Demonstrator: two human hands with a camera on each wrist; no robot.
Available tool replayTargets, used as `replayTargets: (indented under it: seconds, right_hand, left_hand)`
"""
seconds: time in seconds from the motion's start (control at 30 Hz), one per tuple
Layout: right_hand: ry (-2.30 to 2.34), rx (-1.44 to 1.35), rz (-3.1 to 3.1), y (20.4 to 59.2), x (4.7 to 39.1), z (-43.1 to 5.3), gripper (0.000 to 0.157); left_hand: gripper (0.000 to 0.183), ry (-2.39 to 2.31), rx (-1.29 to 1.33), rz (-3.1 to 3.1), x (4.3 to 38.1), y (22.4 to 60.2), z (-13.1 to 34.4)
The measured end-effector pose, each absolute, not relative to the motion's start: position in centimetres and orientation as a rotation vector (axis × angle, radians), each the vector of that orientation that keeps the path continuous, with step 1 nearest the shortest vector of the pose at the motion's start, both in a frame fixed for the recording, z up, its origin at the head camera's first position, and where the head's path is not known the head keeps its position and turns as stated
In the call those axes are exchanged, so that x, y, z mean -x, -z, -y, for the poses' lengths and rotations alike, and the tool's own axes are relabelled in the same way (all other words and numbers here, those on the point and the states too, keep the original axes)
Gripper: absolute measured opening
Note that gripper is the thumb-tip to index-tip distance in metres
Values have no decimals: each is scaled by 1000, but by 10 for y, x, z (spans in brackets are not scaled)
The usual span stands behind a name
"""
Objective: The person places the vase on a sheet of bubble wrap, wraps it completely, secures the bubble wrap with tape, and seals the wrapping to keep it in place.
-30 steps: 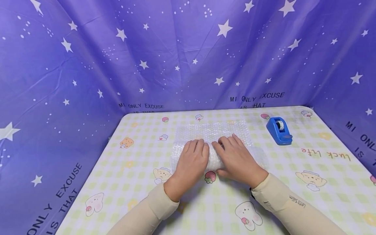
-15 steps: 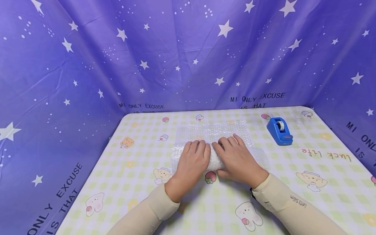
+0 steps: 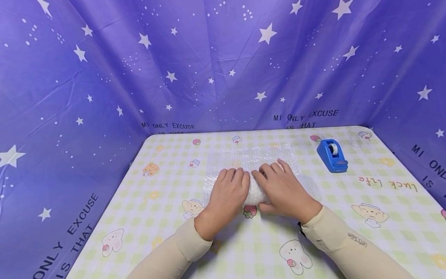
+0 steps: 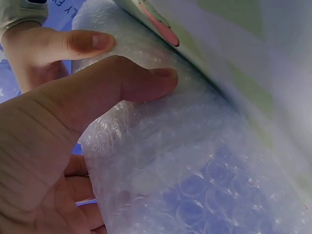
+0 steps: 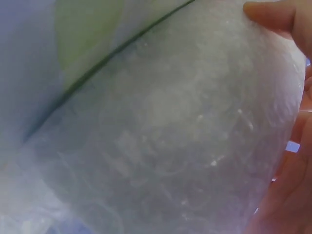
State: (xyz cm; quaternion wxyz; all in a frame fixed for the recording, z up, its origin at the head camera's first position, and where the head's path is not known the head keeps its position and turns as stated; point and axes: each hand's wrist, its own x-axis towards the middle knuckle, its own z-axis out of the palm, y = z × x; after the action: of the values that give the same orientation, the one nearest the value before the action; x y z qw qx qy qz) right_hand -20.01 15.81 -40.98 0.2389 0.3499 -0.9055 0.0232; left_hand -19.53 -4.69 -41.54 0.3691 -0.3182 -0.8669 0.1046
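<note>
A clear bubble wrap (image 3: 258, 154) lies partly flat on the table, its near part rolled into a thick bundle. My left hand (image 3: 228, 192) grips the left of that roll, fingers curled over the far side. Close beside it my right hand (image 3: 282, 190) holds the right of the roll in the same way. In the left wrist view the left thumb (image 4: 122, 80) presses the near face of the bubble wrap (image 4: 156, 131), next to the right thumb (image 4: 78, 45). The bubble wrap (image 5: 170, 126) fills most of the right wrist view. Whatever is inside the roll cannot be made out.
A blue tape dispenser (image 3: 332, 155) with a roll of tape stands at the back right of the table. The table (image 3: 167, 155) has a green-checked cover with cartoon prints. A purple starry curtain (image 3: 216, 69) encloses the back and sides.
My right hand and wrist have shifted very slightly right and nearer to me. The left hand stays nearly still, and both keep their hold on the bubble wrap.
</note>
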Motion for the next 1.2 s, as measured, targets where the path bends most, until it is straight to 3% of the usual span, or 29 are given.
replayTargets:
  seconds: [1.03,1.2]
  right_hand:
    - [-51,-1006,2581,399,183,-155,75]
    - [-61,-1009,2611,397,182,-156,81]
  left_hand:
    - [71,-339,921,2464,174,392,51]
    - [73,-338,937,2501,174,390,52]
